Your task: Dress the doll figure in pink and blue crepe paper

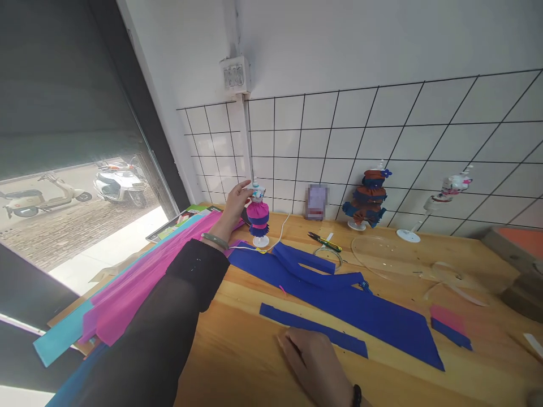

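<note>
At the back of the table, my left hand (237,204) has its fingers round the head of a small doll (258,215). The doll has a white patterned head and a gathered dress in pink and dark blue, and it stands upright on a round white base. My right hand (311,359) rests closed on the wood at the front. Its knuckles lie right beside a narrow blue fabric strip (314,328), and I see nothing in its fingers. Behind the strip spreads a large blue fabric piece (352,299) with a cut-out edge.
Long pink fabric (148,271) lies along the left edge, beneath my left arm. Yellow-black snips (324,242) lie mid-table. A brown-and-blue dressed doll (367,198) and a bare one (449,189) stand right. Small pink-and-blue scraps (450,328) and a machine (520,271) are further right.
</note>
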`<state>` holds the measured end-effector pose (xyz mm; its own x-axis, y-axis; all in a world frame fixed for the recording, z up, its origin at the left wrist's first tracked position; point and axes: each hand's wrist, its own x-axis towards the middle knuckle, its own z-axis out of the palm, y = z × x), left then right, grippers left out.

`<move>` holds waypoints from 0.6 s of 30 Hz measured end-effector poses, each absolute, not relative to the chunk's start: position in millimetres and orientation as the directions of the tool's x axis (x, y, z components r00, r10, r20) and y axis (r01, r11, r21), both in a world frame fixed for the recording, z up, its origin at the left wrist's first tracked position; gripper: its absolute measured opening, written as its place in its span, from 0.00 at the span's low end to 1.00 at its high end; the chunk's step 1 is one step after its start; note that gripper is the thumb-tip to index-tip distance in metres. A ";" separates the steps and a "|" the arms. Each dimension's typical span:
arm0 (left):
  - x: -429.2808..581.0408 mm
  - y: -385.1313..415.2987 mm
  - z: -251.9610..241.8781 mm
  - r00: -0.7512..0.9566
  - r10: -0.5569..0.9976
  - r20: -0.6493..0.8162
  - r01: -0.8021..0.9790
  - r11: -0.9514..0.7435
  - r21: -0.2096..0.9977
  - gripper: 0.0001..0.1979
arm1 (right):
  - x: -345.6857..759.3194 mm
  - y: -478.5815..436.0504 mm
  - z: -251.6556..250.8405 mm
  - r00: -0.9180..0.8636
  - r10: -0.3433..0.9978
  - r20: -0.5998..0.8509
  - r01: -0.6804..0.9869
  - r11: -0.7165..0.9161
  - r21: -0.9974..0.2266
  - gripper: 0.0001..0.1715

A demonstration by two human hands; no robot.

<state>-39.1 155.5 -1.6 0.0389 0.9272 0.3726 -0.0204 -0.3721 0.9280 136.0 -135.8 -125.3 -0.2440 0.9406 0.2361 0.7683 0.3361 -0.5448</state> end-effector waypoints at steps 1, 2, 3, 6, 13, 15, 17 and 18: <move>-39.6 155.6 -1.8 0.037 0.927 0.373 -0.020 -0.373 0.928 0.25 | 135.9 -136.1 -124.7 -0.243 0.941 0.234 0.768 0.334 -0.546 0.25; -40.0 155.7 -2.0 0.034 0.927 0.373 -0.019 -0.372 0.928 0.25 | 135.8 -136.2 -124.2 -0.247 0.941 0.231 0.766 0.335 -0.548 0.25; -40.5 155.8 -2.2 0.033 0.928 0.371 -0.018 -0.370 0.929 0.25 | 135.8 -136.2 -123.9 -0.250 0.941 0.226 0.765 0.336 -0.550 0.25; -42.3 155.0 -2.2 0.025 0.930 0.367 -0.015 -0.366 0.930 0.24 | 136.0 -135.7 -124.6 -0.260 0.942 0.213 0.759 0.335 -0.559 0.25; -47.0 141.4 -8.1 -0.112 0.883 0.456 -0.001 -0.459 0.889 0.24 | 136.8 -135.1 -126.6 -0.256 0.941 0.220 0.756 0.337 -0.561 0.25; -47.0 128.8 -15.5 -0.222 0.826 0.518 0.067 -0.517 0.853 0.21 | 136.3 -136.2 -126.0 -0.265 0.937 0.227 0.750 0.348 -0.563 0.25; -46.0 109.6 -25.5 -0.334 0.750 0.571 0.182 -0.544 0.819 0.17 | 137.1 -137.4 -124.8 -0.277 0.931 0.237 0.739 0.364 -0.566 0.25; -45.3 97.8 -30.9 -0.349 0.717 0.603 0.252 -0.548 0.798 0.15 | 138.7 -137.4 -124.0 -0.280 0.928 0.244 0.734 0.371 -0.569 0.25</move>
<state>-45.3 97.8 -30.9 -0.3488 0.7172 0.6032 0.2520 -0.5481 0.7975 138.7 -137.4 -124.0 -0.2805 0.9282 0.2444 0.7337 0.3715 -0.5690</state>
